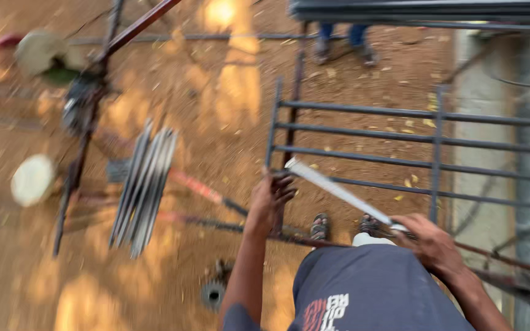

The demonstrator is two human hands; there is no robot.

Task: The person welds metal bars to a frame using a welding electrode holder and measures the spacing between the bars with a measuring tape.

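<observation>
I see a grey metal grille (412,147) of parallel bars over the dirt ground (216,110) — left hand (270,197) closed on its corner bar, right hand (427,239) gripping a pale flat ruler (338,191) laid slantwise across the bars — blurry.

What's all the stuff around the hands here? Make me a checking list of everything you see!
Surface: bare reddish dirt ground, dappled with sunlight, a few dry leaves.
Job's things: grey metal bar frame; pale flat strip laid across it.
Clutter: bundle of thin metal rods; small wheel; two pale round things, too blurred to tell.
Grippers: left hand grips the frame's corner; right hand holds the strip's end.
Cables: nothing seen.
Surroundings: another person's feet farther off; concrete wall on the right.
</observation>
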